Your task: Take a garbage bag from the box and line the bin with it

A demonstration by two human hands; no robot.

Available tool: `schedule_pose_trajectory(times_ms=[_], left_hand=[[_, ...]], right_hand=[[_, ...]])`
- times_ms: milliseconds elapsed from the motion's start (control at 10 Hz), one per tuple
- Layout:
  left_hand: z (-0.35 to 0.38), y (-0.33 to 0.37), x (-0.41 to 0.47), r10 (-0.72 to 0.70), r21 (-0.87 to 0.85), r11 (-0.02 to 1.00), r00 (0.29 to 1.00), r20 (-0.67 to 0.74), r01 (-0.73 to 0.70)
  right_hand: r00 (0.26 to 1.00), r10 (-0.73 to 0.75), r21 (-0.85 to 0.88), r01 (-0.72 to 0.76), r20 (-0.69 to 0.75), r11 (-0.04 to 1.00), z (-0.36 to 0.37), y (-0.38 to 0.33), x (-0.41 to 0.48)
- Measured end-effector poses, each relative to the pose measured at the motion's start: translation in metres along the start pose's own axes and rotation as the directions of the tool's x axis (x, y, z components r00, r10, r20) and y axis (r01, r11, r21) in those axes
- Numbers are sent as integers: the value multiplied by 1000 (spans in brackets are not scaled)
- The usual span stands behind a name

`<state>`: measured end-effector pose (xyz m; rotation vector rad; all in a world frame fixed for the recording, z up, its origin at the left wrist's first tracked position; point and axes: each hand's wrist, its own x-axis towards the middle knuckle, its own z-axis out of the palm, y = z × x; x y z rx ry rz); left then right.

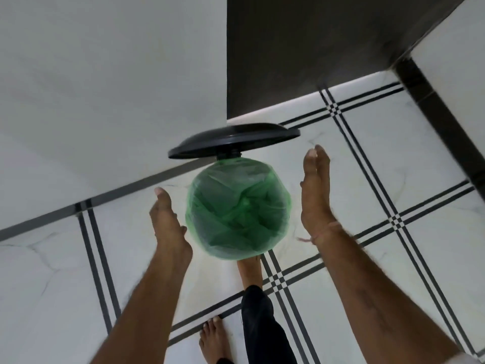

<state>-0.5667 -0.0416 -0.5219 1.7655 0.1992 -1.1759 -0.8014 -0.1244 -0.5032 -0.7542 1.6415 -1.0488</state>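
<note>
A round pedal bin stands on the tiled floor, seen from straight above. A green garbage bag (237, 208) lines it, stretched over the rim and crumpled inside. Its black lid (233, 140) is tilted up at the far side. My left hand (168, 219) hovers flat just left of the bin, fingers together, holding nothing. My right hand (316, 193) hovers flat to the right of the bin, also empty. Neither hand touches the bag. One bare foot (250, 269) sits at the bin's near edge, partly hidden under it. The bag box is not in view.
White floor tiles with black double lines (367, 158) surround the bin. A white wall (105, 88) rises at the left, a dark panel (315, 48) behind the bin. My other bare foot (214, 340) and a black trouser leg (262, 327) are at the bottom.
</note>
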Motion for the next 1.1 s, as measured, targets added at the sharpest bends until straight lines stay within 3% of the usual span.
schedule_pose_trajectory(times_ms=[100, 200, 300, 400, 600, 800, 900, 1100], left_hand=[[17, 53, -14, 99, 16, 995, 980, 170, -103], [32, 77, -18, 86, 103, 987, 945, 317, -124], [33, 75, -22, 124, 206, 960, 946, 299, -191], [22, 55, -33, 205, 271, 919, 935, 291, -286], [-13, -24, -28, 229, 440, 833, 933, 279, -336], [-16, -89, -19, 288, 561, 738, 927, 242, -376], [-14, -109, -10, 348, 631, 649, 903, 251, -425], [-26, -105, -35, 335, 662, 621, 906, 258, -418]], right_hand=[[992, -105, -74, 110, 63, 991, 20, -46, 11], [977, -105, -239, 148, 185, 960, 34, -69, 11], [967, -75, -389, 168, 244, 906, 32, -72, 0], [963, -54, -434, 168, 263, 885, 18, -57, -11], [938, -60, -530, 245, 342, 811, -15, 22, -30], [895, -41, -649, 353, 444, 674, -36, 106, -30], [875, -42, -698, 413, 483, 585, -40, 125, -29], [869, -24, -697, 413, 494, 586, -53, 107, -43]])
